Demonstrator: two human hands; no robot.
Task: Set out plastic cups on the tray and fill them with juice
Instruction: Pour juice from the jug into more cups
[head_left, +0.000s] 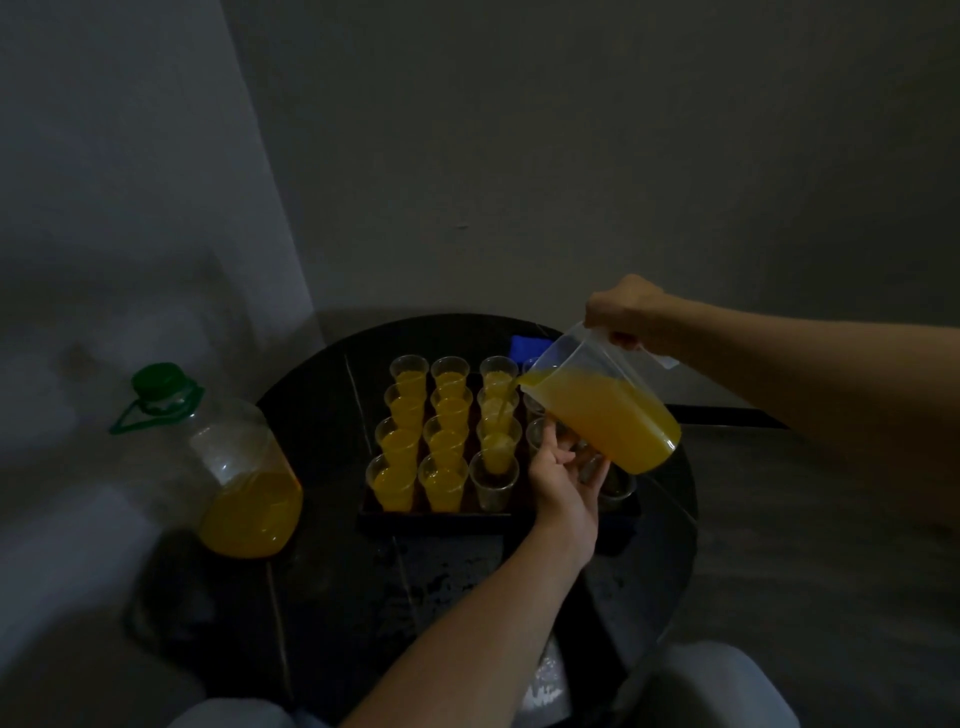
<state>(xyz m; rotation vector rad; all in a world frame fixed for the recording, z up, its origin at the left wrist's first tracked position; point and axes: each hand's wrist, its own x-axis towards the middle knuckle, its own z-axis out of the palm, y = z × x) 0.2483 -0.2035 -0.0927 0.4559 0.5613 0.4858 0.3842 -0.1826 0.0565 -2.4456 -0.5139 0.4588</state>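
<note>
Right hand (623, 317) grips tilted clear plastic jug (587, 353), pouring orange juice (608, 415); left hand (563, 483) touches empty clear plastic cups (536, 434), hold unclear. Two columns full, third nearly, fourth unfilled.

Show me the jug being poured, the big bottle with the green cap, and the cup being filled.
jug (613, 415), head view, on its juice-filled side wall.
big bottle (254, 514), head view, on its juice-filled lower part.
cup being filled (493, 486), head view, on its clear front wall.
</note>
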